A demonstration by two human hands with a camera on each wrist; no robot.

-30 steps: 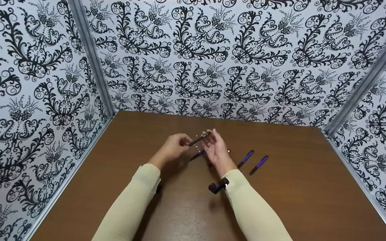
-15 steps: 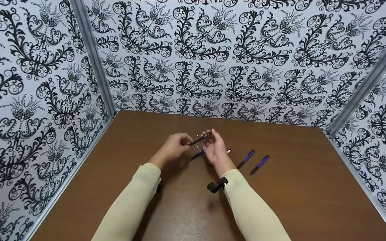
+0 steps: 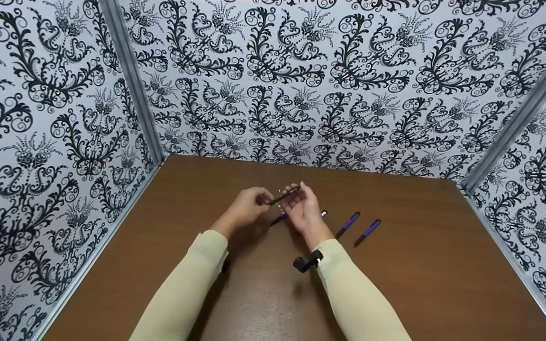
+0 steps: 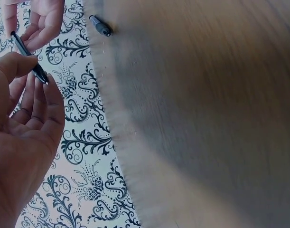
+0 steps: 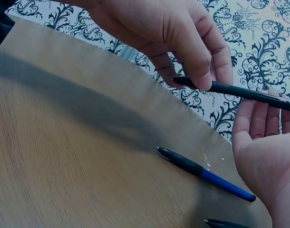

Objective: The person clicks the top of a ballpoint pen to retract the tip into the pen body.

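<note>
My left hand (image 3: pixel 249 204) pinches a slim black pen (image 3: pixel 283 195) near its writing end, just above the table. The pen slants up toward my right hand (image 3: pixel 305 210), which is turned palm up with its fingers loosely bent. In the left wrist view, the right thumb (image 4: pixel 10 18) touches the pen's far end, while the right fingers lie behind it. A blue-and-black pen (image 5: pixel 225 184) lies on the table below the hands, its tip pointing left in the right wrist view. Another pen (image 3: pixel 323 213) is mostly hidden behind the right hand.
Two blue-and-black pens, one nearer (image 3: pixel 348 224) and one farther right (image 3: pixel 367 232), lie on the brown table (image 3: pixel 424 284). Patterned walls (image 3: pixel 301 94) stand behind and on both sides. A black wrist camera (image 3: pixel 307 262) juts from the right sleeve.
Both hands stay almost where they were, with the black pen still held between them. The right hand shifts very slightly; the pens on the table have not moved.
</note>
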